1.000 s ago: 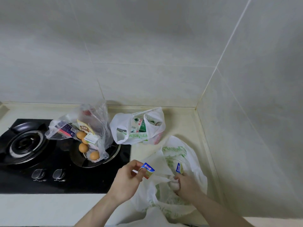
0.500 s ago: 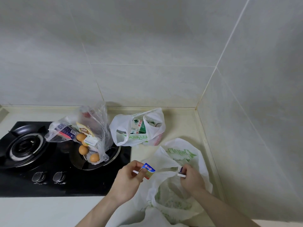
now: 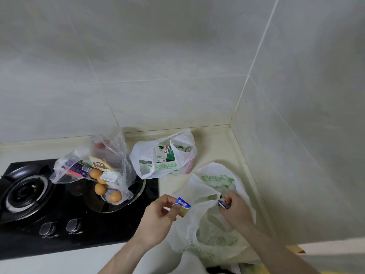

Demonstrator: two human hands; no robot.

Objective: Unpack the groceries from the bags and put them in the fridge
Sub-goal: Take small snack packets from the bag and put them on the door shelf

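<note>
Butter packets, small, light and stiff-edged, are sitting pinched at their corners: one (image 3: 183, 207) in my left hand (image 3: 158, 220), another (image 3: 223, 202) in my right hand (image 3: 236, 211) over the limp bag (image 3: 213, 232).

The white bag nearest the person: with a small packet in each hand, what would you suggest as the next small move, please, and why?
Probably carry both packets to the fridge: the left hand pinches a blue-and-yellow packet, the right hand a second packet, both clear of the white bag.
</note>
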